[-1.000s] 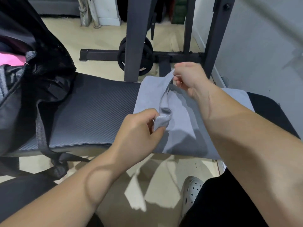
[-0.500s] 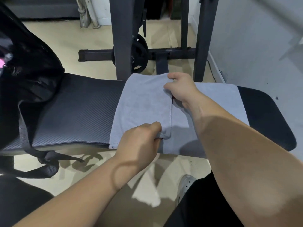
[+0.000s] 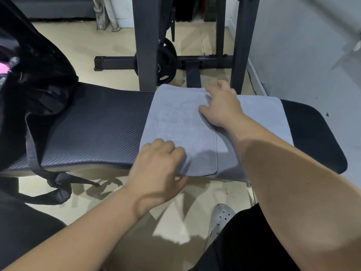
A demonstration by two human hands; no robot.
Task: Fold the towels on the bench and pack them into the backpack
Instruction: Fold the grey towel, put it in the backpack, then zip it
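A grey towel (image 3: 179,122) lies across the black padded bench (image 3: 93,130), its left half folded over the right half, with the hemmed edge running down the middle. My left hand (image 3: 160,163) is at the towel's near edge, fingers curled on top and thumb under the hem, pinching it. My right hand (image 3: 222,106) rests on the far part of the fold with fingers spread. The black backpack (image 3: 39,85) stands at the bench's left end, something pink showing in its opening.
A backpack strap (image 3: 58,178) hangs off the bench's front edge. Behind the bench stand black rack uprights (image 3: 146,45) and a weight plate (image 3: 166,63). A grey wall (image 3: 302,45) is on the right. My shoe (image 3: 220,218) is on the floor below.
The lifted half of the towel has been laid down flat over the other half. My right hand has let go of the corner and spread out; my left hand slid left along the near edge.
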